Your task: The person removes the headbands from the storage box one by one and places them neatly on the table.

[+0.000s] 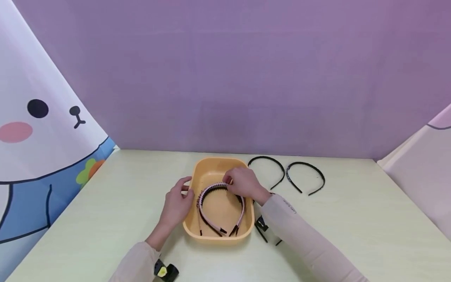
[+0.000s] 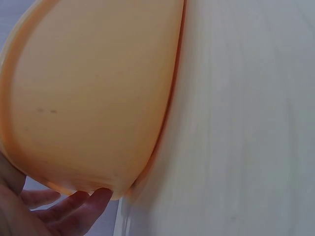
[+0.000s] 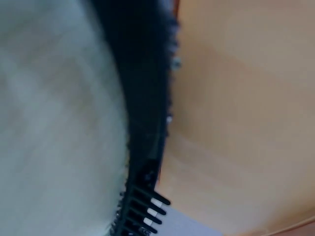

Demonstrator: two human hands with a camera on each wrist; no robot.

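The basin (image 1: 220,213) stands on the table (image 1: 352,219), with headbands (image 1: 213,186) lying inside. The left hand (image 1: 177,201) is at its left wall; the right hand (image 1: 243,183) is over its right side. Two loose bands (image 1: 279,165) (image 1: 306,163) lie rearward right. Another band (image 1: 261,234) lies right, partly beneath the right sleeve (image 1: 306,239). A backdrop (image 1: 225,78) stands behind.

A purple backdrop (image 1: 225,78) rises behind a pale table (image 1: 352,219), a white cartoon animal (image 1: 46,149) (one pink cheek showing) at far left.
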